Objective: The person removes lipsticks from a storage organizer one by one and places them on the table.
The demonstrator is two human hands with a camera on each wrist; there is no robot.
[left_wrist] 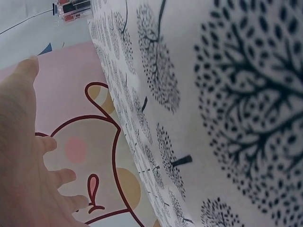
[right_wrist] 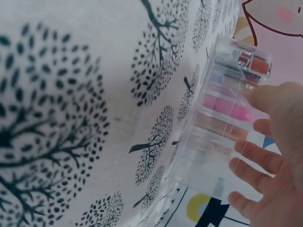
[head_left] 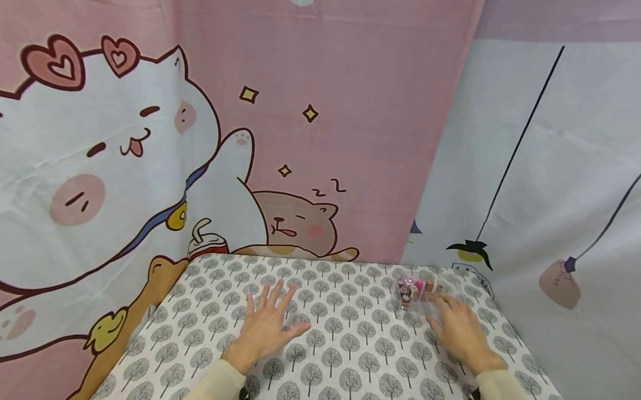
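A clear plastic organizer (head_left: 414,315) stands at the back right of the table and holds several small cosmetic tubes. A bright pink tube (right_wrist: 229,109) shows through its wall in the right wrist view, with a brownish tube (right_wrist: 220,126) beside it. My right hand (head_left: 460,331) is at the organizer's near right side, its fingers extended; I cannot tell whether they touch it. My left hand (head_left: 265,326) is over the left-middle part of the table, fingers spread and nothing held. In the left wrist view its thumb (left_wrist: 28,71) points away from the other fingers.
A white cloth (head_left: 332,356) printed with grey trees covers the table. Behind the table hangs a pink curtain (head_left: 375,137) with cartoon animals. A pale curtain (head_left: 581,174) closes off the right side, close to the table's right edge.
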